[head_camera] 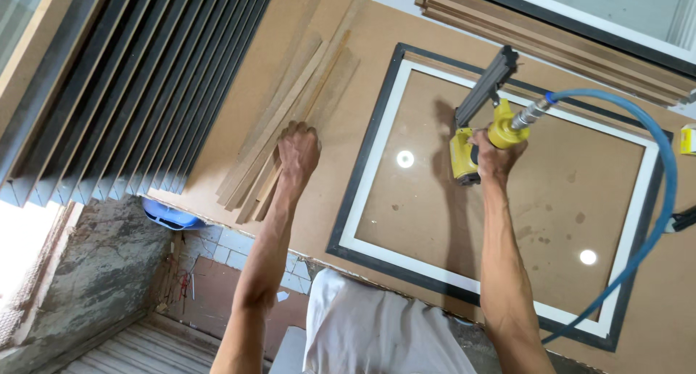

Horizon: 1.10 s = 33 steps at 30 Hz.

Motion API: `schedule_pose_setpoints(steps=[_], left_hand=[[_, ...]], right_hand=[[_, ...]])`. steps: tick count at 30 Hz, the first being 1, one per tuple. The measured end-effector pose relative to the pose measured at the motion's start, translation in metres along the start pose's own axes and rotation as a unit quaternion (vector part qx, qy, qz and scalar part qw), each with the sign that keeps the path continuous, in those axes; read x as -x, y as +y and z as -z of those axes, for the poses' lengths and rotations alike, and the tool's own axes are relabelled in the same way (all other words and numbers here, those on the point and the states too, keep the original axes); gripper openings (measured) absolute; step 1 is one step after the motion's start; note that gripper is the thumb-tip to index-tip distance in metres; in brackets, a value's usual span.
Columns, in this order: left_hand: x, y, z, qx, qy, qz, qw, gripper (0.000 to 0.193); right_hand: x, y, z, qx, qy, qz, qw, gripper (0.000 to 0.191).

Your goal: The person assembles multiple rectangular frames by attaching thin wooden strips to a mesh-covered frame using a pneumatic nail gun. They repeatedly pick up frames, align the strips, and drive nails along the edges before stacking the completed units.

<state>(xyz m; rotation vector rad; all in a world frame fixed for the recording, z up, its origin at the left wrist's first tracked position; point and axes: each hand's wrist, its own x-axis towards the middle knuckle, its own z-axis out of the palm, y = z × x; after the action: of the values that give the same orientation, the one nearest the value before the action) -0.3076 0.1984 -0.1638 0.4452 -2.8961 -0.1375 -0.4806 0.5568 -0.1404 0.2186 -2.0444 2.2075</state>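
Observation:
My left hand (297, 149) rests fingers-down on a loose pile of thin brown fibreboard strips (290, 120) on the workbench, touching or gripping one; which I cannot tell. My right hand (493, 153) is closed around the handle of a yellow and grey pneumatic nail gun (482, 120), held above the upper inner edge of a picture frame (370, 163). The frame lies flat, black outside with a white inner border, and has glass in it. A blue air hose (656, 222) runs from the gun round to the right and down.
A brown board (239, 113) covers the bench. Dark mouldings (138, 84) lie stacked in rows at the left. More wooden frame pieces (551, 47) sit at the back. A small yellow box (687, 138) is at the right edge. Tiled floor and a blue object (170, 216) lie below.

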Motion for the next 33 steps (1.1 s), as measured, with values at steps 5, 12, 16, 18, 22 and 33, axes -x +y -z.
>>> schedule_pose_setpoints(steps=[5,12,16,18,22,33], left_hand=[[-0.002,0.039,0.012,-0.159,0.067,0.012,0.985,0.021],[0.011,0.11,0.034,0.039,0.005,0.162,0.986,0.025],[0.03,0.169,0.02,0.051,0.069,0.148,0.985,0.026],[0.031,0.184,0.009,0.044,0.069,0.159,0.984,0.028],[0.015,0.188,-0.011,0.023,0.075,0.151,0.985,0.03],[-0.002,0.175,-0.04,0.089,0.187,0.136,0.969,0.028]], right_hand=[[-0.011,-0.014,0.004,0.019,-0.066,0.007,0.998,0.005],[-0.013,-0.032,0.004,0.02,-0.128,-0.001,0.992,0.01],[-0.017,-0.032,0.005,0.047,-0.15,-0.005,0.988,0.009],[-0.019,-0.028,0.007,0.065,-0.152,-0.008,0.986,0.008],[-0.02,-0.019,0.011,0.05,-0.137,-0.01,0.989,0.007],[-0.05,0.013,0.017,-0.041,-0.249,-0.018,0.967,0.011]])
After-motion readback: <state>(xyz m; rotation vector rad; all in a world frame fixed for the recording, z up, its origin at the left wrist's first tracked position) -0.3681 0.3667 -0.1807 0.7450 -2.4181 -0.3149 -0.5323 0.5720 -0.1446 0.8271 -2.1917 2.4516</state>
